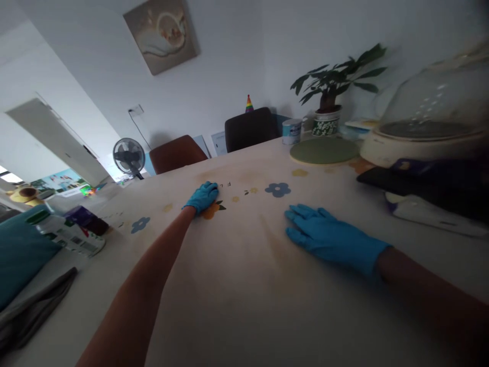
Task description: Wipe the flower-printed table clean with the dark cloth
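Note:
My left hand [202,197], in a blue glove, reaches far across the pale tablecloth [229,265]. Its fingers are bunched and pressed down beside a printed orange flower [210,211]. A small dark patch shows at the fingertips; whether it is a held thing or print, I cannot make out. My right hand [332,237], also blue-gloved, lies palm down on the cloth with its fingers stretched out and nothing in them. A printed blue flower [278,190] lies just beyond it. Yellowish marks [280,250] show on the cloth between my arms.
Right of my right hand are a dark flat object [428,188] and a clear-domed appliance [431,112]. Behind stand a green round mat [324,150], a can [292,131] and a potted plant [327,121]. At left are a bottle [69,234] and a dark cloth [36,311]. Chairs [178,154] line the far edge.

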Demonstrator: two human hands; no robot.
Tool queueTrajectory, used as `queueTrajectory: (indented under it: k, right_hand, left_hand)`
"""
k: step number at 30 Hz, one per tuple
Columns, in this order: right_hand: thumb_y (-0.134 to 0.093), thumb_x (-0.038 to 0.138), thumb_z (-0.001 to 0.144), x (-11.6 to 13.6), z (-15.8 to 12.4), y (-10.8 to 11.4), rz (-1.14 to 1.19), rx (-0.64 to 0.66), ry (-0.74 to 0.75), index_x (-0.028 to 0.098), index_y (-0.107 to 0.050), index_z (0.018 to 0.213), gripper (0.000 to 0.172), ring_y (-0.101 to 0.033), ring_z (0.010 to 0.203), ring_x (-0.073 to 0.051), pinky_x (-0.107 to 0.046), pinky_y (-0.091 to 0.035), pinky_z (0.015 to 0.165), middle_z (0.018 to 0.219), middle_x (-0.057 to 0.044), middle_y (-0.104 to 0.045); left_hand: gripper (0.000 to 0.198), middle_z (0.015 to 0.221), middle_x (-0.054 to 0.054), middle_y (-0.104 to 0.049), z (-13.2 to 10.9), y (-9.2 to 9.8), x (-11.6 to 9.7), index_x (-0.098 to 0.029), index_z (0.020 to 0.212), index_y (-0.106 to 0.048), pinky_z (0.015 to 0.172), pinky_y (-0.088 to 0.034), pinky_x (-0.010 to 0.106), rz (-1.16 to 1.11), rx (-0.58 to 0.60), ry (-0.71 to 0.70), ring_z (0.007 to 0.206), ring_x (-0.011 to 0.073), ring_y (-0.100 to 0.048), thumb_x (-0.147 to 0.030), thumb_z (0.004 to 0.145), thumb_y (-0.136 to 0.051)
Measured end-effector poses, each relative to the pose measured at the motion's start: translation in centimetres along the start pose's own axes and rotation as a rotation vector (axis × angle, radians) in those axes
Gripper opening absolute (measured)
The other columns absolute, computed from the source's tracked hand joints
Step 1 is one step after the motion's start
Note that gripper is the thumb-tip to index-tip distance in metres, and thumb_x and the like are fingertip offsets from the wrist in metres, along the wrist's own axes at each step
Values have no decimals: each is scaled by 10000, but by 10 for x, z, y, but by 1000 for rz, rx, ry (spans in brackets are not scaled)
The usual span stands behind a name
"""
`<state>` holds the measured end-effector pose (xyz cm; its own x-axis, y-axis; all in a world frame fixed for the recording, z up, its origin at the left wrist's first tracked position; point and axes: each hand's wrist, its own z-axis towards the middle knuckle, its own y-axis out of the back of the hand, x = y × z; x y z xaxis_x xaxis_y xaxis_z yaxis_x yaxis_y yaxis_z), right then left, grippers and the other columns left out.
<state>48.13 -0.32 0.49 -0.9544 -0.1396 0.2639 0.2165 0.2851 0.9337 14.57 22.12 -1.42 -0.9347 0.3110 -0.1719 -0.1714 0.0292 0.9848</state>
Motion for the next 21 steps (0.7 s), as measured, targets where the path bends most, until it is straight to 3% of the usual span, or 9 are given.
queueTrajectory:
  k: [2,5,11,16,19,21]
  right_hand:
    - [-306,522,1069,-3,1,-1,12,-23,16,31,-375,1739,834,-228,1690,-420,-609,-156,1378,1810,-219,-283]
    - [-327,525,1074,-8,4,-4,13,-59,61,51,-406,1732,814,-265,1678,-435,-659,-196,1360,1792,-225,-319]
    - [-384,534,1067,-14,7,-9,30,-108,105,131,-461,1722,772,-316,1664,-437,-711,-238,1339,1783,-208,-359]
    - [-353,499,1081,-13,8,-8,37,-111,90,104,-435,1728,762,-299,1676,-400,-660,-220,1360,1779,-204,-375]
    - [-343,458,1092,-14,10,-9,60,-151,72,146,-459,1722,712,-376,1649,-365,-607,-273,1359,1759,-176,-433]
    - [-351,426,1090,-16,11,-9,68,-180,84,111,-466,1712,707,-432,1621,-366,-587,-319,1347,1739,-197,-454]
  left_hand:
    - [564,1760,80,-452,-13,-5,-19,-238,1596,-558,1373,-268,392,-19,17,-82,1628,254,-396,-410,1083,-399]
    - [573,1787,59,-413,-39,-10,-42,-273,1602,-547,1401,-229,482,-61,32,-195,1664,279,-347,-464,1088,-380]
    - [567,1791,29,-406,-114,-9,-80,-317,1591,-547,1417,-215,499,-90,106,-410,1680,272,-324,-543,1101,-374]
    - [581,1794,38,-404,-170,-8,-100,-328,1629,-510,1420,-211,544,-107,156,-497,1690,289,-307,-562,1117,-367]
    - [610,1806,54,-379,-193,-9,-109,-316,1649,-490,1421,-184,565,-109,183,-525,1698,303,-286,-591,1121,-356]
    - [631,1820,61,-348,-203,-10,-115,-312,1665,-471,1421,-164,582,-99,192,-557,1711,309,-247,-609,1117,-374]
